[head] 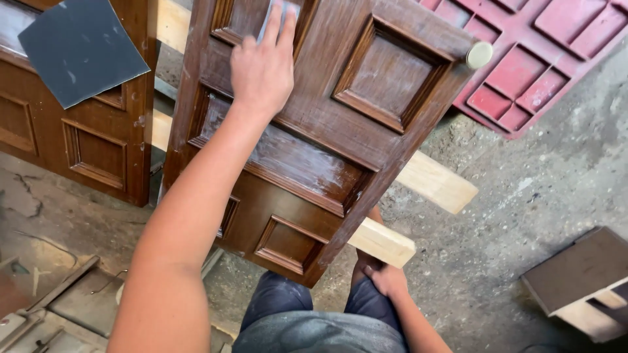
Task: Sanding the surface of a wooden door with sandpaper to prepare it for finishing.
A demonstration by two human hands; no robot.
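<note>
A brown panelled wooden door (366, 85) lies tilted across pale wooden planks (437, 181) above my knees. My left hand (263, 68) reaches up over it and presses flat on a small grey piece of sandpaper (277, 12) at the door's upper panel; dull whitish sanding marks cover the panels around it. My right hand (386, 278) is low, by my thigh, just under the end of the near plank (383, 243) and the door's lower corner. Its fingers curl upward, and I cannot see whether they grip the plank or the door.
A dark sandpaper sheet (78, 49) rests on a second brown door (98, 147) at left. A red panelled door (523, 52) lies at top right, beside a round beige knob (479, 55). A grey block (579, 268) sits on the concrete floor (510, 216); metal frames (59, 307) at lower left.
</note>
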